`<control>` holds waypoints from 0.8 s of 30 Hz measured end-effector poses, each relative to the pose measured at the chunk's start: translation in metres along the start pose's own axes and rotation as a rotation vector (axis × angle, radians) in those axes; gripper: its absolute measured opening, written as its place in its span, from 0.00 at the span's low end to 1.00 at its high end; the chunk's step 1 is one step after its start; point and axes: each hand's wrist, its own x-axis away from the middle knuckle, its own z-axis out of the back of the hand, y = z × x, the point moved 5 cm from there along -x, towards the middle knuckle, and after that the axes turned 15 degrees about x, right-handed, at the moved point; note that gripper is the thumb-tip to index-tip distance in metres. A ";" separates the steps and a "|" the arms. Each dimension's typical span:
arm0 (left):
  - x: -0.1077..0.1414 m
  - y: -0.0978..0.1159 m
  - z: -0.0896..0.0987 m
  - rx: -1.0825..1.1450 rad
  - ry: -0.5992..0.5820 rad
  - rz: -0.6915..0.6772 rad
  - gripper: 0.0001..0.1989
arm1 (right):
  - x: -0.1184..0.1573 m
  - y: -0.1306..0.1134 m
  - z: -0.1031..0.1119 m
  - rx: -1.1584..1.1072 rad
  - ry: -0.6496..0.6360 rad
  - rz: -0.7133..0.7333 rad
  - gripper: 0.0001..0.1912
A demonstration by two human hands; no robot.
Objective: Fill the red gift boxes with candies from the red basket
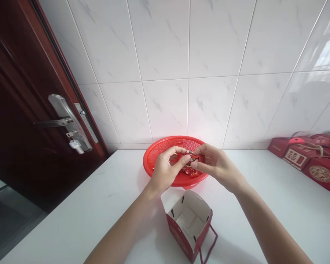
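White tiled wall point(165, 55) behind our white table point(121, 220).
On it we see a red basket point(158, 151), with an open box point(191, 219) just in front; above the basket our left hand point(166, 167) and right hand point(216, 165), both curled, pinch small red packets point(194, 157), probably sweets, though our grip partly hides them.

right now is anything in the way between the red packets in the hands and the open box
Nothing visible blocks the top: the open box faces upward. The basket's near rim and the box's raised far flap lie between it and the red packets, but both sit lower than the hands in view.
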 end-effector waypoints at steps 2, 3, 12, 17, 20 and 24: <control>-0.001 -0.002 -0.001 0.008 -0.014 0.001 0.14 | -0.001 0.002 0.000 0.003 0.020 -0.007 0.15; -0.001 -0.004 -0.002 0.025 -0.019 0.002 0.14 | -0.002 0.004 0.001 -0.006 0.032 -0.011 0.16; -0.029 -0.032 0.020 -0.306 -0.186 0.139 0.12 | -0.026 0.061 0.026 -0.406 0.280 -0.160 0.24; -0.042 -0.063 -0.011 -0.847 -0.845 0.158 0.14 | -0.039 0.093 0.020 -0.549 0.304 -0.207 0.19; -0.048 -0.085 -0.032 -0.990 -1.023 0.175 0.10 | -0.040 0.101 0.017 -0.581 0.322 -0.217 0.19; -0.060 -0.108 -0.041 -1.189 -0.963 0.172 0.03 | -0.038 0.103 0.017 -0.608 0.320 -0.233 0.19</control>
